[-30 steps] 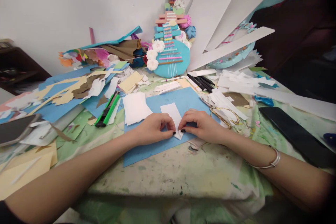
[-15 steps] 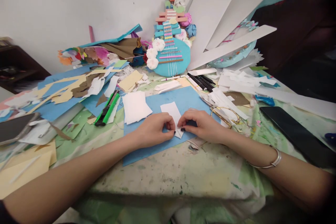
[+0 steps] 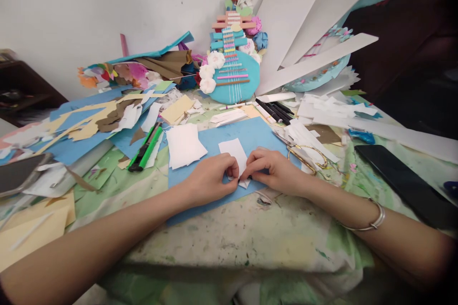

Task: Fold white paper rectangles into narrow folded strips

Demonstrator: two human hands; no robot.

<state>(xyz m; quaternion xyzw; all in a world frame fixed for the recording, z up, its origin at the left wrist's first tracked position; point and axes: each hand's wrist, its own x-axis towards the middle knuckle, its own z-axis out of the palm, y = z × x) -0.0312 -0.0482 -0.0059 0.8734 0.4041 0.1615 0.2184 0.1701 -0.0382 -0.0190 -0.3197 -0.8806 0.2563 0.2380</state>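
Observation:
A small white paper piece (image 3: 233, 149) lies on the blue sheet (image 3: 214, 139), its near end folded or pointed between my hands. My left hand (image 3: 214, 177) pinches that near end from the left, fingers curled. From the right, my right hand (image 3: 272, 170) pinches the same end, its fingertips almost touching those of my left hand. The fold itself is partly hidden by my fingers. Left of the paper, a stack of white paper squares (image 3: 185, 146) rests on the blue sheet.
Gold-handled scissors (image 3: 307, 155) lie right of my right hand, beside black markers (image 3: 275, 110). A green cutter (image 3: 146, 147) is at the left, a black phone (image 3: 404, 183) at the right. A turquoise paper instrument (image 3: 236, 78) leans at the back among paper scraps.
The fingers of my right hand have shifted slightly left, closer to my left fingertips at the paper's near end. My left hand has barely moved.

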